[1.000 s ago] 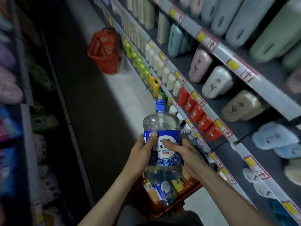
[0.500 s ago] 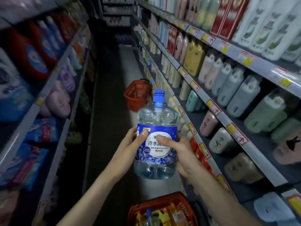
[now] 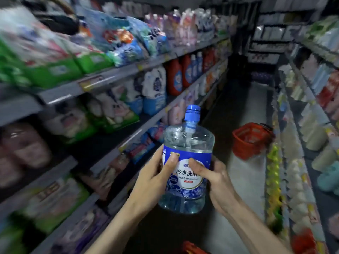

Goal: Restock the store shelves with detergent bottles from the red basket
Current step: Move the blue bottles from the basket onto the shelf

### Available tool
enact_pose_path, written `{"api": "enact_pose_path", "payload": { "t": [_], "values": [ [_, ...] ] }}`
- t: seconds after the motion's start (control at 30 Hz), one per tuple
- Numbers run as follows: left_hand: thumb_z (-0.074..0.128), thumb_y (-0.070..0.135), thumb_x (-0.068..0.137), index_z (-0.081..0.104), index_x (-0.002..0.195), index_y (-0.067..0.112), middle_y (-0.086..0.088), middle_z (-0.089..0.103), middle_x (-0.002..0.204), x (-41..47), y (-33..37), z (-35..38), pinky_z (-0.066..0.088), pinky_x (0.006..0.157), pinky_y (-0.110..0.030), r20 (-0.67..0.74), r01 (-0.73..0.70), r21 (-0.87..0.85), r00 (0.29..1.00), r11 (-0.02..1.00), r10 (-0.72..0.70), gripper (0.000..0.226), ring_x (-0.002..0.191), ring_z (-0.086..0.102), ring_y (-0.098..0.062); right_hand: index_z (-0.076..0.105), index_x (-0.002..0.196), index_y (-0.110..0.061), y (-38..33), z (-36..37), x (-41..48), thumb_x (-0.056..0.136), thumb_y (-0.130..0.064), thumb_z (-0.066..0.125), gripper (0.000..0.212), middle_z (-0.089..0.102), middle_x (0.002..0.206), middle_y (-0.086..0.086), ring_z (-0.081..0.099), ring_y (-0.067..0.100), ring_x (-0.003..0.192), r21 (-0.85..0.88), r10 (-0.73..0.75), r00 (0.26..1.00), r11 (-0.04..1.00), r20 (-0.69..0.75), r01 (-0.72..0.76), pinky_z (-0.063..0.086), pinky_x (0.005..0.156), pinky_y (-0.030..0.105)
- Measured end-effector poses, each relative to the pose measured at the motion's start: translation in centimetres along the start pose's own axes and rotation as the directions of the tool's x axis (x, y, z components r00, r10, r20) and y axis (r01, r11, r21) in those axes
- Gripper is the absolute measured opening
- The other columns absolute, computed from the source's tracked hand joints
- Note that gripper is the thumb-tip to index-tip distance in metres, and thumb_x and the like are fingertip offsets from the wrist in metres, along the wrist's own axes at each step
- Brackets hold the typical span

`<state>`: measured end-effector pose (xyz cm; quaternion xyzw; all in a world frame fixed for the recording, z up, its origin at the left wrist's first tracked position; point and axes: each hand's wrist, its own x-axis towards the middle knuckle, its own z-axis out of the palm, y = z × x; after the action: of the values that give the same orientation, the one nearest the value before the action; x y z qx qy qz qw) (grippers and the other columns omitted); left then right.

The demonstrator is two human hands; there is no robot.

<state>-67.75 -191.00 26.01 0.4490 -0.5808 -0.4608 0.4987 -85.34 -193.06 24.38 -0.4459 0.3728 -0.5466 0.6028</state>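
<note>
A clear detergent bottle with a blue cap and a blue-and-white label stands upright in mid-air over the aisle. My left hand grips its left side, thumb on the label. My right hand grips the right side, thumb across the label too. The rim of a red basket peeks in at the bottom edge below the bottle. The left shelves hold detergent bags and bottles.
A second red basket sits on the aisle floor ahead, by the right shelves packed with small bottles. Red and blue jugs stand on the left middle shelf. The dark aisle runs on behind.
The view has swung left, from the right shelves to the left shelves. The bottle stays in both hands, now tilted slightly, and the basket below has nearly left the frame.
</note>
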Motion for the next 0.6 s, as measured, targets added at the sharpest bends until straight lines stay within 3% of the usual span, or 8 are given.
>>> {"api": "enact_pose_path", "payload": {
  "t": [0.27,0.47,0.6],
  "values": [
    [0.05,0.04,0.111,0.06,0.143,0.027,-0.002,0.073,0.134,-11.5,4.1,-10.6,0.054,0.105,-0.058,-0.364,-0.002,0.057,0.931,0.998,0.023,0.036,0.123,0.071,-0.026,0.069,0.13,-0.008,0.8,14.3,-2.3,0.083,-0.024,0.082,0.052,0.077,0.122,0.015,0.075,0.035,0.114,-0.078,0.061,0.911,0.996,0.408,-0.032,0.057,0.101,0.054],
    [0.048,0.032,0.11,0.062,0.142,0.027,0.006,0.076,0.127,-23.6,7.7,-17.7,0.061,0.087,-0.025,-0.567,-0.029,0.142,0.817,0.99,0.105,0.036,0.116,0.074,-0.014,0.074,0.124,-0.012,1.7,26.3,-8.9,0.081,-0.031,0.084,0.048,0.079,0.118,0.011,0.076,0.032,0.11,-0.101,0.054,0.794,0.995,0.606,0.01,0.056,0.103,0.057],
    [0.047,0.031,0.11,0.065,0.139,0.023,0.002,0.077,0.125,-32.5,10.1,-21.8,0.06,0.086,-0.023,-0.644,-0.001,0.186,0.755,0.982,0.123,0.035,0.115,0.074,-0.017,0.073,0.123,-0.009,2.5,33.2,-15.0,0.081,-0.034,0.083,0.05,0.08,0.115,0.012,0.078,0.032,0.107,-0.097,0.06,0.699,0.995,0.712,0.013,0.057,0.102,0.058]
  ]
}}
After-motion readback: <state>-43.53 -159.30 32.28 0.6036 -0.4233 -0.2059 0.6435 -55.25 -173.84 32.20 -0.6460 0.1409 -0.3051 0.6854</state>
